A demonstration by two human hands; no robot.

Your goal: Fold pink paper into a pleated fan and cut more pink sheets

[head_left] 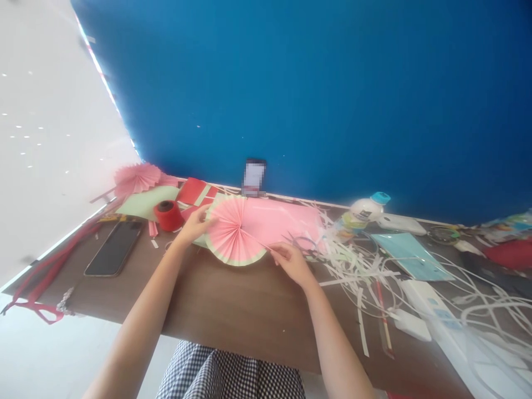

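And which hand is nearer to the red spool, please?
Left. The left hand is just to the right of the red spool, at the fan's left edge; the right hand is farther away, beyond the fan's lower right edge.

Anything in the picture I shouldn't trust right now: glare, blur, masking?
Head view: left side washed out, with bright specks; head view: propped phone has a pixelated screen; head view: red item at far right smeared; head view: fan slightly soft, pleats readable.

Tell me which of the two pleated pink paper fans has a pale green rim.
The green-rimmed fan is the one between the left hand and right hand; the other fan, at the back left, shows only pink.
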